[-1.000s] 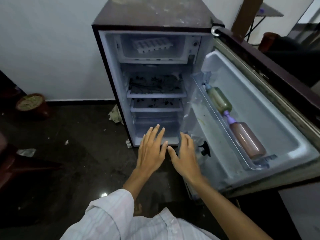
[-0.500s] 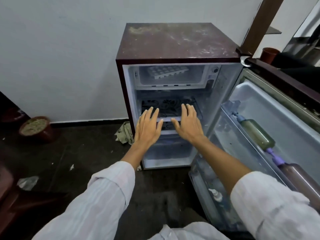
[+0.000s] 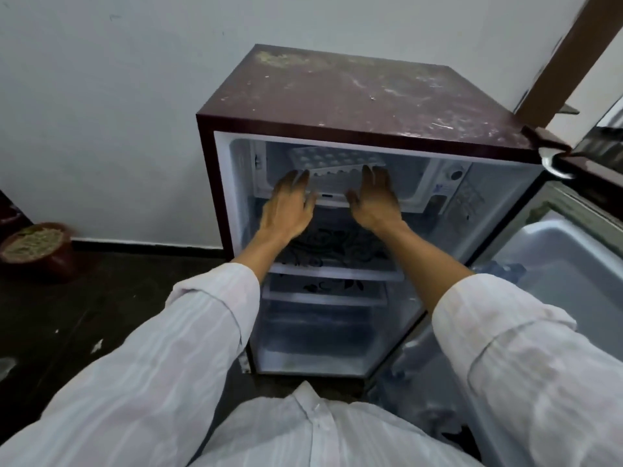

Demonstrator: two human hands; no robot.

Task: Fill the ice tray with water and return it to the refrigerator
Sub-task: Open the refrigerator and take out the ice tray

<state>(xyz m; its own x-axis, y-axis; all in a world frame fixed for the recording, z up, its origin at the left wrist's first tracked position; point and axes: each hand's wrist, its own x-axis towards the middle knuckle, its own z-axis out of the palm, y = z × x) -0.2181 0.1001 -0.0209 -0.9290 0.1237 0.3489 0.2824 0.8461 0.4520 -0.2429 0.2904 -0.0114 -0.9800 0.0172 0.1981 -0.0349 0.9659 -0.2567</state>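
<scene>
Both hands had risen from the middle shelf to the freezer box: left hand (image 3: 289, 210), right hand (image 3: 376, 196), fingers spread, nothing gripped. White plastic ice tray (image 3: 332, 161) lay inside the maroon refrigerator (image 3: 354, 92) freezer, just beyond my fingertips.

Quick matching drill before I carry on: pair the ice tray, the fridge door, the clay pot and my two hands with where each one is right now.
Things:
1. ice tray
2. fridge door
3. clay pot
4. left hand and right hand

Places or states:
A. on the floor by the wall, left of the fridge
B. swung open on the right
C. in the top freezer compartment
D. spread open, raised at the mouth of the freezer compartment, one toward each end of the tray

Pairs: 1-C, 2-B, 3-A, 4-D
</scene>
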